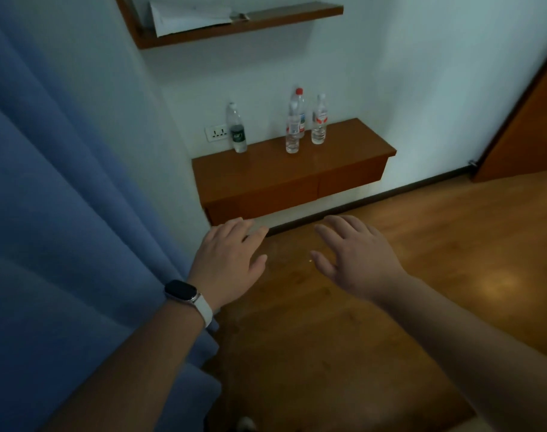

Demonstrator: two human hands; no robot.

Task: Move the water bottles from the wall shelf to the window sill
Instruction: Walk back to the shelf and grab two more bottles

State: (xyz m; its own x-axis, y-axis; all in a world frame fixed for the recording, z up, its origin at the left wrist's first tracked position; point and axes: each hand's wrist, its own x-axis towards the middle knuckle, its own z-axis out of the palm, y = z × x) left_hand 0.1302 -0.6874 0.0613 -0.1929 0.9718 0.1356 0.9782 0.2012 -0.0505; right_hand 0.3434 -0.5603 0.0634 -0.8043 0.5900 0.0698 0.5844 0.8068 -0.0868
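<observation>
Several clear water bottles stand upright on a brown wall-mounted shelf (344,148). One with a dark green label (237,129) is at the shelf's left end. Three with red-and-white labels cluster toward the middle: a front one (292,127), a red-capped one (300,102) behind it, and one further right (319,120). My left hand (228,260), with a watch on its wrist, and my right hand (356,257) are stretched out palm down, fingers spread, empty, well short of the shelf. The window sill is not visible.
A blue curtain (63,198) fills the left side. A higher wooden shelf (266,23) holds white paper. A wall socket (216,132) sits beside the green-label bottle. A wooden door (528,120) stands at the right. The floor (390,307) is wood.
</observation>
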